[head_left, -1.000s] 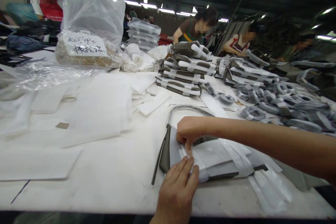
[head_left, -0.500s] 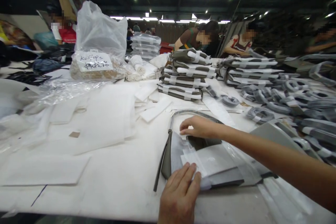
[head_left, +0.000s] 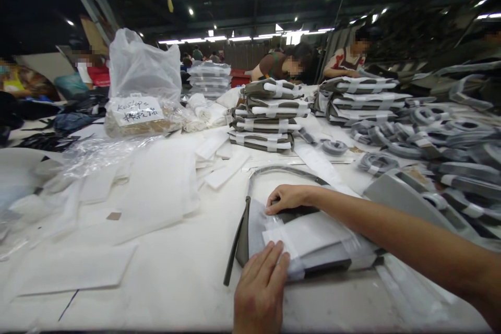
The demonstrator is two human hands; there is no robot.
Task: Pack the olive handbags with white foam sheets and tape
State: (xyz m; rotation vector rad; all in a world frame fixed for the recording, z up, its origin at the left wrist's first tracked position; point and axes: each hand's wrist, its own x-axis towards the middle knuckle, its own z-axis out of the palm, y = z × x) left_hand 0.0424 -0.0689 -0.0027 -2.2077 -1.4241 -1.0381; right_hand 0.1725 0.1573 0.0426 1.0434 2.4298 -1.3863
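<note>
Olive-grey bag [head_left: 242, 236] on the table right in front of the person, lying flat with its handle [head_left: 289, 168] arching away toward the far side. A white sheet [head_left: 319, 232] lies across the top of it, and there's clear plastic wrapped around the end nearer the right arm.

Left hand [head_left: 262, 282] is pretty relaxed: fingers straight, close together, palm down, fingertips pressing on the near edge of the white sheet. It's not gripping anything. Right hand [head_left: 287, 199] comes in from the side, fingers bent, with the thumb and index tips close together over the bag's upper left part, by a translucent strip. Honestly can't tell if they're pinching it or just touching.

Off to the left you've got loose white sheets [head_left: 164, 188] spread out, a little brown scrap [head_left: 114, 216] on them, and a big plastic bag [head_left: 144, 70] with a handwritten label [head_left: 136, 109]. Straight ahead is a stack of wrapped bundles [head_left: 270, 108], with grey coils [head_left: 378, 163] heaped to the right. A co-worker [head_left: 271, 65] leans over behind the stack.
</note>
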